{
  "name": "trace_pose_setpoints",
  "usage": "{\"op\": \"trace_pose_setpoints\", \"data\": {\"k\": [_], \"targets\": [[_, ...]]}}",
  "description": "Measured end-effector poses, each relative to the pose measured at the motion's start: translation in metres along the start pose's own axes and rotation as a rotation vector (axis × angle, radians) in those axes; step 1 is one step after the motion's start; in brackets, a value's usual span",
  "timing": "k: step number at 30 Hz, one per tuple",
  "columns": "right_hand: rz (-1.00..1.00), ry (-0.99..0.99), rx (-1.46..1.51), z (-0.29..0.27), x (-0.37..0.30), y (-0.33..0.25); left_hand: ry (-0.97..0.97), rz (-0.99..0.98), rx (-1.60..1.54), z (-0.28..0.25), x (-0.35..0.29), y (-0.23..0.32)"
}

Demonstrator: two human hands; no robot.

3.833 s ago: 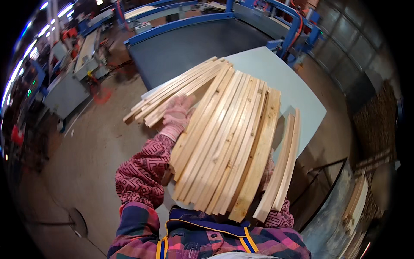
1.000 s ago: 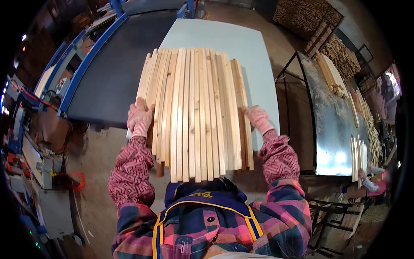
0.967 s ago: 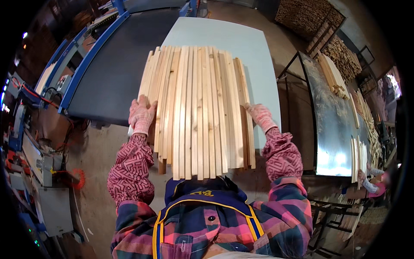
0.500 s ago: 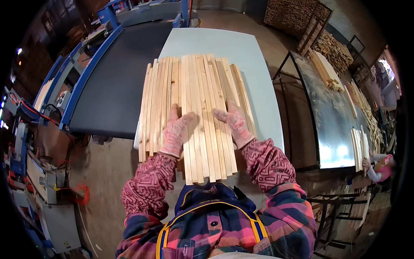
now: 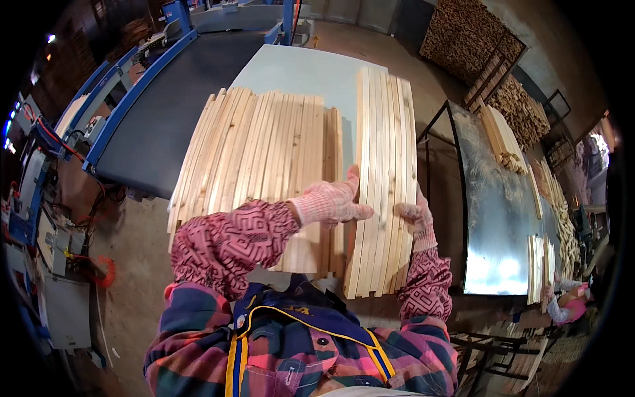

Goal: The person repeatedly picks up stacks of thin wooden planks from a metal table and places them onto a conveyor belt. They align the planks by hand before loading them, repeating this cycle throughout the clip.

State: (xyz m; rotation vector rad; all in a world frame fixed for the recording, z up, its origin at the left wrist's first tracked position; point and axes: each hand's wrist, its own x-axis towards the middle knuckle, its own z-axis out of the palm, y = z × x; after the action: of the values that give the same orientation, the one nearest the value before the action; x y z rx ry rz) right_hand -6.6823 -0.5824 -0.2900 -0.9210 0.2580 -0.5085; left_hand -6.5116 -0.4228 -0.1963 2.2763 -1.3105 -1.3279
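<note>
Two at work: left hand [image 5: 333,200], thumb splayed, and right hand [image 5: 417,215] squeeze wood-strip sheaf [image 5: 385,149] between them; lifted or resting, can't tell. Left of left hand, loose strip row [image 5: 264,145] on pale tabletop [image 5: 307,63]. Uneven squeeze could drop middle strips.
</note>
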Motion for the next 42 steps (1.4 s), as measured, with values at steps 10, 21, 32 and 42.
{"op": "trace_pose_setpoints", "data": {"k": [10,21,32,42], "targets": [[0.203,0.187,-0.695,-0.12,0.051,0.073,0.518,0.385,-0.065,0.002,0.029,-0.044],[0.458,0.315,-1.815,-0.029,0.061,0.03,0.916,-0.945,0.044,-0.069,-0.093,-0.303],[0.556,0.651,-1.863,-0.001,0.042,0.086,0.844,-0.65,0.135,-0.101,-0.084,-0.356],[0.699,0.909,-1.794,0.074,0.038,0.104,0.672,-0.585,0.089,-0.152,-0.098,-0.363]]}}
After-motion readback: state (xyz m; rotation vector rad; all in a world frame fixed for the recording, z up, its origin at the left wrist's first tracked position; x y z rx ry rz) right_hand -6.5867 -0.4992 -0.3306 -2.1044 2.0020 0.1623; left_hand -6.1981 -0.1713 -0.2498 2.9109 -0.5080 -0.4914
